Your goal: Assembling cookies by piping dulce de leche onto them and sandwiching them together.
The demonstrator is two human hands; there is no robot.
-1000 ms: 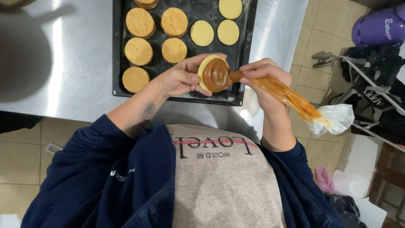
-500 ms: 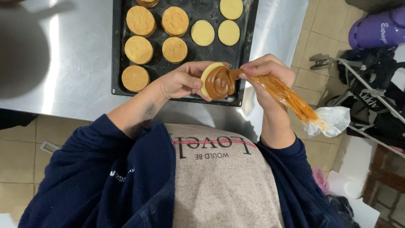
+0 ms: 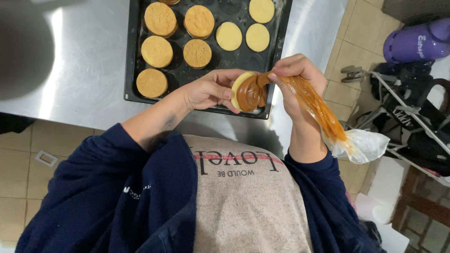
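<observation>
Pale yellow cookie (image 3: 240, 83) with brown caramel swirl (image 3: 251, 92), black tray (image 3: 132, 56), navy sleeves (image 3: 112, 187), purple bottle (image 3: 417, 44)

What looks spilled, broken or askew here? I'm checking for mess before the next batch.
Nothing stands out. The brown filling sits on the biscuit in the left hand, none dripped on the dark tray. The right hand squeezes the piping bag. The biscuits on the tray look whole.

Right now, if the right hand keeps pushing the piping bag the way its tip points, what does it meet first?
The cookie in the left hand. The right hand aims the piping bag leftward, and its tip already sits at the brown filling covering that cookie, so the filling comes first, as far as depth shows.
</observation>
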